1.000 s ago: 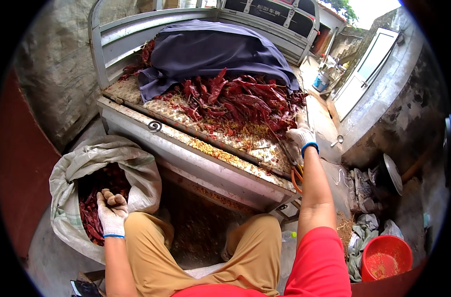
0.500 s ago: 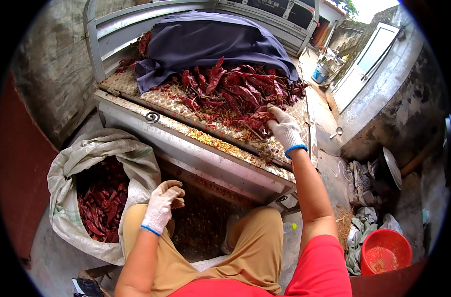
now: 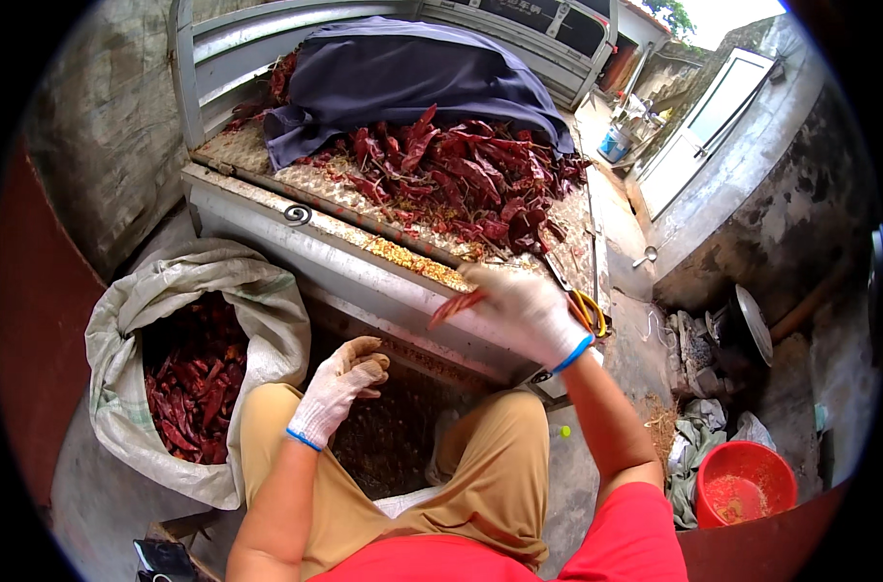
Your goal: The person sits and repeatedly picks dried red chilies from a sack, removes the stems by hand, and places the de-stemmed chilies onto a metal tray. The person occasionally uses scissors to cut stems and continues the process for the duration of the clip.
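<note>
My right hand point(image 3: 527, 308), in a white glove with a blue cuff, is over the front edge of the truck bed point(image 3: 364, 281). It is smeared by motion, and a dried red chili pepper point(image 3: 458, 306) sticks out from its fingers. Just beside that hand, scissors point(image 3: 585, 308) with yellow-orange handles lie at the bed's right corner. A pile of dried chili peppers point(image 3: 461, 175) spreads over the bed, partly covered by a dark blue cloth point(image 3: 412, 73). Above my knee my left hand point(image 3: 342, 388), gloved too, holds nothing; its fingers are loosely bent and apart.
At my left stands a white woven sack point(image 3: 107, 359) with its rim rolled down and dried chilies inside. A red basin point(image 3: 747, 485) sits on the right, near crumpled bags point(image 3: 698, 436). Seeds and chili bits litter the bed edge; a stained wall rises at the right.
My right hand has drawn back from the pile toward me and to the left, carrying a chili pepper, so the scissors now show. My left hand has risen slightly to the right.
</note>
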Demonstrator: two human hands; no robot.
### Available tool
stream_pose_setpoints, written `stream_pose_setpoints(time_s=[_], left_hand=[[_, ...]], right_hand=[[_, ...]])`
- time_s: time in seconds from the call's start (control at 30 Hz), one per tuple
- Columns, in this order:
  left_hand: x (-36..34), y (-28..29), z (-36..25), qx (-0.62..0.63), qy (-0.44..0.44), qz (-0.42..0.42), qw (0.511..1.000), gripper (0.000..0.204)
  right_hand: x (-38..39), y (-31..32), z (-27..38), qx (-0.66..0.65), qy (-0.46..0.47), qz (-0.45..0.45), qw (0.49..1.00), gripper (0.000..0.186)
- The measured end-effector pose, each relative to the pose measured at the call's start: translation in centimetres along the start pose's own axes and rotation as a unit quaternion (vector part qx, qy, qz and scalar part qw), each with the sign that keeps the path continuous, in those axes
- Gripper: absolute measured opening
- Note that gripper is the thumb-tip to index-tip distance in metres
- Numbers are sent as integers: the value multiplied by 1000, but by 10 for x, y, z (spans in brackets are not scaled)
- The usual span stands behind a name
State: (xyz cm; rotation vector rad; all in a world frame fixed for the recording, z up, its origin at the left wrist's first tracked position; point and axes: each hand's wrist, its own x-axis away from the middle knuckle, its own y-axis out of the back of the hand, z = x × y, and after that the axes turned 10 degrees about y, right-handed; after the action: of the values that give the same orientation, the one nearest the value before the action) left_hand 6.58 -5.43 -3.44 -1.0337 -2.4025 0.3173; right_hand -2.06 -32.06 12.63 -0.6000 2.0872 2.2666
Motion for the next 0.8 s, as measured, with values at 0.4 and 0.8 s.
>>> stream_pose_setpoints(time_s=[0.4, 0.8], left_hand=[[6, 2, 0, 85, 9, 67, 994, 30], [6, -9, 3, 101, 27, 138, 985, 36]], right_hand=[[-3, -57, 95, -247, 62, -90, 963, 41], [13, -105, 102, -496, -204, -202, 819, 28]])
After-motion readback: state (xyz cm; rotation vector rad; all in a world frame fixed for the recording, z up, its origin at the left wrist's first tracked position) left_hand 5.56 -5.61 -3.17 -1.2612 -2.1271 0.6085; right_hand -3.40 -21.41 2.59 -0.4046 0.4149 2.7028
